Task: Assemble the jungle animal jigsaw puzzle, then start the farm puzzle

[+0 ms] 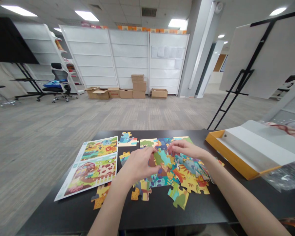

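A partly joined jigsaw puzzle with colourful animals and plants lies on the black table. Above its left part, my left hand has thumb and fingers spread apart, with nothing seen between them. My right hand is over the upper right part, its fingers loosely bent and the tips at the puzzle's surface; no piece shows in it. Loose puzzle pieces lie around: a green one in front, a joined pair by my left wrist, and yellow-orange joined pieces at the right. My forearms hide some pieces.
A printed picture sheet lies at the left, beside joined blue pieces and orange pieces. To the right are an open yellow-and-white box and clear plastic wrap. The black table ends before a carpeted floor.
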Available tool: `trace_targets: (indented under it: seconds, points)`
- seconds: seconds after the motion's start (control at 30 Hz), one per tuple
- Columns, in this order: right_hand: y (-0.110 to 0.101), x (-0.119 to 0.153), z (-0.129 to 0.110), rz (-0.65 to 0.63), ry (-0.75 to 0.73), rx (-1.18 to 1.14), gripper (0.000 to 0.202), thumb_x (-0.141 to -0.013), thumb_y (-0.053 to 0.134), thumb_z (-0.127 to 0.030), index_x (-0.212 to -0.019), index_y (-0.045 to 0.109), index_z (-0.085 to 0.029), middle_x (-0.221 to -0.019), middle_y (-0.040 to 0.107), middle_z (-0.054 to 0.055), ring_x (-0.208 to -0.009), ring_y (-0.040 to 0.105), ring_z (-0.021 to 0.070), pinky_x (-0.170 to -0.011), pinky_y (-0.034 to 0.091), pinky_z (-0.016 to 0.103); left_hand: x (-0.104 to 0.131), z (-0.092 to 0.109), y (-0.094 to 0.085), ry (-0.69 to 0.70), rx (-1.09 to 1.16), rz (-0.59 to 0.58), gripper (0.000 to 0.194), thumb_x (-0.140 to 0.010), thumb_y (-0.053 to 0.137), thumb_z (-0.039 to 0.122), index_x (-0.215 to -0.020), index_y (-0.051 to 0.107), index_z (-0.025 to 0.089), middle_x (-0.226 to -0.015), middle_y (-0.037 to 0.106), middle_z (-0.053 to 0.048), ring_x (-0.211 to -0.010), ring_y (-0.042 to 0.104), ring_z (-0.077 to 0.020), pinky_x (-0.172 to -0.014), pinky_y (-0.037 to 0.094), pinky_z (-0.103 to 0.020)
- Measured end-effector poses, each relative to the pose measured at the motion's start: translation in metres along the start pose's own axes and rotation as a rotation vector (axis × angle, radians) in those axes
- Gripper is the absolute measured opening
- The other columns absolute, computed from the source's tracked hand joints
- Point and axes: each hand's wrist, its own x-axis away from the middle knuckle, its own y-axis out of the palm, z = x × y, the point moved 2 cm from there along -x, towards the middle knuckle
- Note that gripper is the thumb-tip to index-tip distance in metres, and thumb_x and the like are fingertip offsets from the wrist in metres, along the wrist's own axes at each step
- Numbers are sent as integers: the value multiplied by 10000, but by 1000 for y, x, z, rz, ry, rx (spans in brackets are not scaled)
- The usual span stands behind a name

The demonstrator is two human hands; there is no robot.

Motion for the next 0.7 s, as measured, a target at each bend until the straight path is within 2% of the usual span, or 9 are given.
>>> trace_targets:
  seconds: [0.03, 0.1, 0.17, 0.27, 0.37, 0.47, 0.57, 0.67, 0.7]
  points:
    - [11, -1, -5, -69, -17, -42, 456, -922, 560, -625, -946, 651, -179, -851, 694, 33, -728, 638, 158, -627, 470, 266, -1, 0, 0, -2, -35, 38, 437, -790, 708, 396, -1176, 628, 208, -1031, 730, -51, -892, 697, -237, -791, 518, -340]
    - [29, -4, -11, -114, -54, -109, 425, -902, 611, -605, -921, 627, -181, -798, 667, 6, -693, 612, 139, -603, 444, 249, -2, -1, 0, -10, -86, 96, 430, -799, 708, 376, -1185, 633, 203, -1026, 734, -59, -905, 702, -241, -802, 520, -340]
    - [40, -8, -11, -95, -67, -161, 398, -890, 645, -579, -903, 607, -183, -775, 656, -6, -672, 595, 130, -588, 431, 242, -3, -2, -1, -20, -107, 121, 433, -801, 720, 367, -1192, 633, 202, -1037, 738, -66, -927, 707, -244, -816, 525, -339]
    - [45, -12, -9, 10, -47, -138, 389, -905, 628, -563, -847, 604, -179, -712, 624, -13, -609, 548, 113, -551, 404, 238, -3, -5, 0, -36, -71, 140, 438, -822, 720, 392, -1211, 630, 211, -1025, 749, -60, -904, 716, -240, -811, 537, -346]
    - [43, -14, -9, 126, -34, -88, 406, -898, 627, -568, -805, 613, -173, -682, 597, -15, -576, 518, 102, -545, 403, 240, -4, -13, 1, -80, 113, 203, 334, -886, 651, 360, -1193, 638, 229, -988, 765, -41, -888, 727, -219, -810, 551, -340]
    - [45, -13, -14, 106, -57, -83, 380, -905, 628, -545, -819, 611, -176, -682, 595, -21, -578, 527, 102, -561, 417, 242, -5, -16, 1, -123, 395, 253, 278, -913, 583, 286, -1179, 623, 216, -931, 766, -40, -871, 734, -195, -798, 570, -319]
    - [51, -9, -21, 33, -70, -49, 331, -928, 616, -502, -861, 627, -178, -676, 610, -25, -591, 544, 109, -562, 420, 243, -4, -13, -2, -90, 590, 169, 324, -882, 582, 263, -1198, 612, 199, -913, 745, -42, -785, 727, -173, -725, 582, -291]
    - [53, -5, -27, -2, -83, -47, 292, -933, 620, -466, -976, 661, -180, -745, 671, -4, -648, 597, 124, -599, 453, 252, 1, -19, -13, -54, 601, 63, 299, -872, 569, 283, -1143, 660, 198, -895, 729, -39, -754, 715, -165, -699, 577, -280]
    - [50, -4, -28, 15, -89, -57, 295, -933, 620, -458, -1025, 664, -182, -770, 688, 5, -667, 612, 128, -612, 466, 255, 5, -27, -19, -69, 575, 87, 293, -867, 573, 303, -1122, 671, 196, -898, 728, -40, -776, 716, -170, -721, 578, -285]
